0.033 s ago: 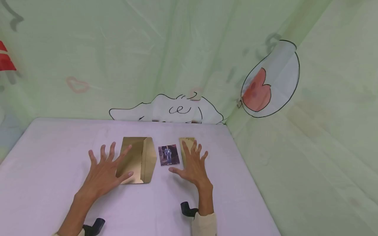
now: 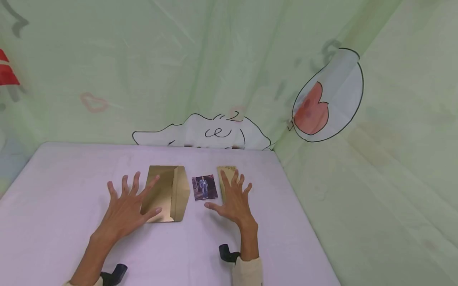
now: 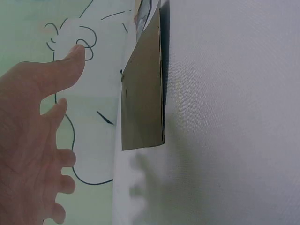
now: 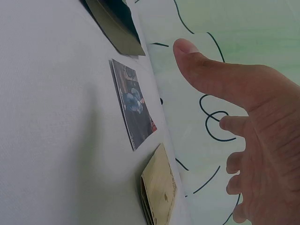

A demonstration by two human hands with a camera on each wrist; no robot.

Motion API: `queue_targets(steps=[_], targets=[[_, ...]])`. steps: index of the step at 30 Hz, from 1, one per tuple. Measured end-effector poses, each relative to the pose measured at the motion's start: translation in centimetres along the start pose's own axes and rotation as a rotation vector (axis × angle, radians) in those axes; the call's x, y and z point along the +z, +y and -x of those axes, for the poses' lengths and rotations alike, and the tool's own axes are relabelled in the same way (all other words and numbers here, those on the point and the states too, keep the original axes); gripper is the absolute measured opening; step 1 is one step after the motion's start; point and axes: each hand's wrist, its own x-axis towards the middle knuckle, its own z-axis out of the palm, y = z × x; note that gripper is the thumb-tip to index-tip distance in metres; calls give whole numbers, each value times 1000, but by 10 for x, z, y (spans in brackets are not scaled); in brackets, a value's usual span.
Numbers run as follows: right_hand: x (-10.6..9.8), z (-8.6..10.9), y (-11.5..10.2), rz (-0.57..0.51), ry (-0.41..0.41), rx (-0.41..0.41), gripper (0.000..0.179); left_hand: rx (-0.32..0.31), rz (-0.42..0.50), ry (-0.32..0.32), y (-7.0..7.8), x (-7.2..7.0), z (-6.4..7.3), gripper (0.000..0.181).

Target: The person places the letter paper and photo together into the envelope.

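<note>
My left hand (image 2: 123, 210), fingers spread, hovers over the near left edge of a gold envelope (image 2: 159, 194) and holds nothing. The envelope's flap points to the right, folded out flat. Just right of it lies a small photo (image 2: 204, 188) of a standing person in blue clothes. My right hand (image 2: 234, 202) is spread too, above a folded gold card (image 2: 228, 171) with a printed pattern at its far end, and partly hides it. In the right wrist view the photo (image 4: 133, 103) and card (image 4: 159, 187) lie on the table, apart from the hand.
A white cloth-covered table (image 2: 71, 178) carries these things. Pale green cloth walls (image 2: 107, 59) with a drawn balloon and cartoon figure rise behind it and at the right. A black wrist mount (image 2: 229, 254) sits by each forearm.
</note>
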Motion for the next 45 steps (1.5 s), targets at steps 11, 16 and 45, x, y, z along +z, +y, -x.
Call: queue_targets(steps=[11, 16, 45], targets=[[-3, -1, -4, -10, -8, 5, 122, -15, 20, -14, 0, 0, 1, 93], [-1, -2, -5, -23, 4, 13, 119, -24, 42, -37, 2, 2, -1, 92], [70, -42, -31, -84, 328, 237, 36, -59, 177, -146, 18, 57, -18, 69]])
